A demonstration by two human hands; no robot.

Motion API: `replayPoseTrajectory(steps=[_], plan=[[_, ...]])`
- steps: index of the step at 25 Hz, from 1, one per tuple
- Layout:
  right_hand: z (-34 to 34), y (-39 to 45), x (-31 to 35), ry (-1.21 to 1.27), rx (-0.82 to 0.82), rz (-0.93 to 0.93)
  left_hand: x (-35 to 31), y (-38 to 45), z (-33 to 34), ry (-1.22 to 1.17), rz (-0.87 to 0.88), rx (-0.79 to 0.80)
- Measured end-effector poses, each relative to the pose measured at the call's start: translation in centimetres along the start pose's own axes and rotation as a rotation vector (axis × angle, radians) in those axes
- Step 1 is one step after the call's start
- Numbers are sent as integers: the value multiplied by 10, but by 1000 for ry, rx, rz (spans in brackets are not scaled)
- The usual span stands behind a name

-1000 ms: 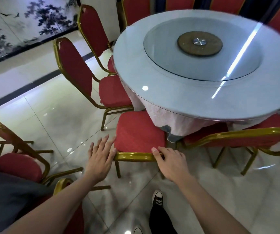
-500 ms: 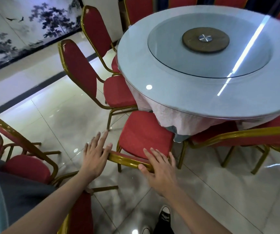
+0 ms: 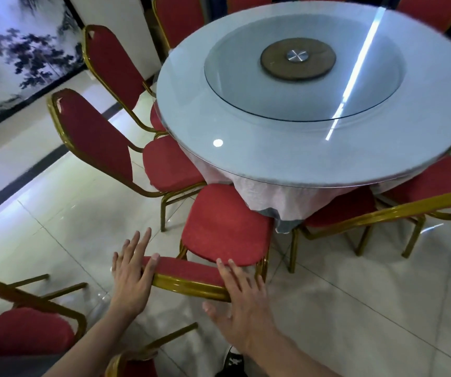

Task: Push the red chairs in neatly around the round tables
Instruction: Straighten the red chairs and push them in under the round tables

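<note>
Head view: left hand [image 3: 130, 278] flat against the left end of the red chair's backrest [image 3: 189, 276], fingers [image 3: 137, 244] straight and slightly spread, pointing toward the table; thumb lies over the red padding at the top corner. Right hand [image 3: 242, 303] lies on the right end of the same backrest, fingers straight and fanned across the gold frame and padding, thumb below the rail; neither hand curls round the frame. Red chair seat [image 3: 224, 227] sits just beyond the fingertips, its far edge under the pink cloth skirt of the round table [image 3: 246, 159]. Table carries a glass turntable [image 3: 306, 85] on a dark round hub. Left of the fingers, two more red chairs [image 3: 94, 137] stand angled at the table rim, seats partly tucked. Right of the fingers, another red chair [image 3: 349, 208] with seat under the table. Near the left wrist, a separate red chair [image 3: 26, 330] stands away from the table. Glossy tiled floor [image 3: 355, 308]; a dark shoe [image 3: 234, 360] below the right wrist
</note>
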State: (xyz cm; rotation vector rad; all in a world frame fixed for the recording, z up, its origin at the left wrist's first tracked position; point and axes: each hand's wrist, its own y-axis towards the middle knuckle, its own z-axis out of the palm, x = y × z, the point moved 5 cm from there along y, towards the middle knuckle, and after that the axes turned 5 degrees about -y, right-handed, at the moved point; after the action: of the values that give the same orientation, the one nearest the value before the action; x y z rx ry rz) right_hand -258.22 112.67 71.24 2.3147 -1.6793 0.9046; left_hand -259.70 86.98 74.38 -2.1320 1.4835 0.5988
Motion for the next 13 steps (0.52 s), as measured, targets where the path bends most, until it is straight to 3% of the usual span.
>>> replayPoseTrajectory(steps=[6, 13], plan=[[14, 43, 42, 64, -57, 126, 16, 74, -27, 40, 90, 91], [9, 57, 27, -6, -348, 34, 19, 88, -14, 9, 136, 18]])
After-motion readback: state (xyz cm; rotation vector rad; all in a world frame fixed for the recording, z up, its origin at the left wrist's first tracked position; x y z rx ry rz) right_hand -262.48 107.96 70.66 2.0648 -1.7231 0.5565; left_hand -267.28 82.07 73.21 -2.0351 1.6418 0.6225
